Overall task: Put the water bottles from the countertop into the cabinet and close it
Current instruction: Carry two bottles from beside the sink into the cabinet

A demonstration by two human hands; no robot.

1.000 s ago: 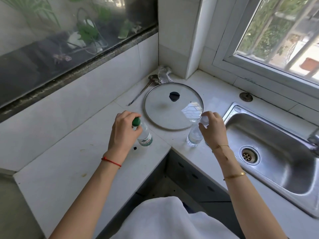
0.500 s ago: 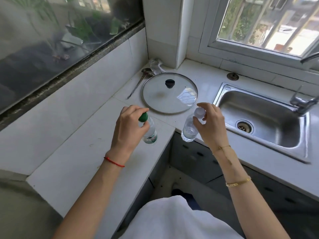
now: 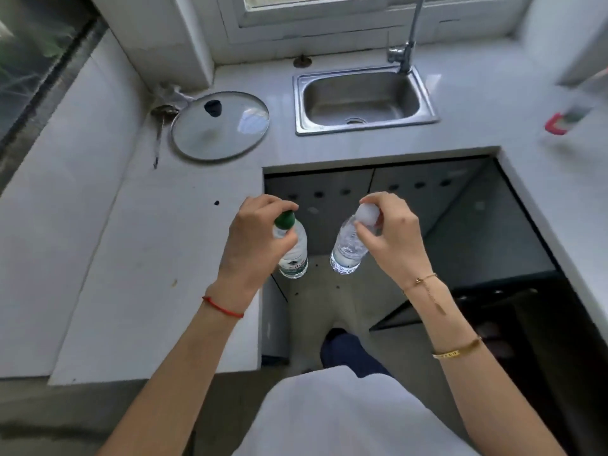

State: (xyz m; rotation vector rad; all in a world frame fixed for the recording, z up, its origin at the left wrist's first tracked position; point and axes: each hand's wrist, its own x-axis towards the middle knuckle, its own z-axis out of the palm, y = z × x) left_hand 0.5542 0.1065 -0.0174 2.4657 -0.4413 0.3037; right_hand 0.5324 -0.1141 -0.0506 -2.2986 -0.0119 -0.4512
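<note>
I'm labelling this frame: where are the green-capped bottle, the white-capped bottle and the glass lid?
green-capped bottle (image 3: 293,258), head view, on its label.
white-capped bottle (image 3: 345,255), head view, on its clear body.
glass lid (image 3: 227,133), head view, on its glass.

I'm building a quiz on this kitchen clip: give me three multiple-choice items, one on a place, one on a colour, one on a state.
1. Where does the glass lid lie?
A. in the sink
B. on the countertop left of the sink
C. on the floor

2. What colour is the cap of the bottle in the left hand?
A. red
B. green
C. blue

3. What state are the two bottles in?
A. both standing on the countertop
B. both held by their tops, off the countertop
C. one lying in the sink

Key: 1 B, the lid rests flat on the countertop beside the sink. 2 B, the left bottle has a green cap. 3 B, the right hand pinches the clear bottle by its white cap, the left hand likewise, both over the floor gap.
</note>
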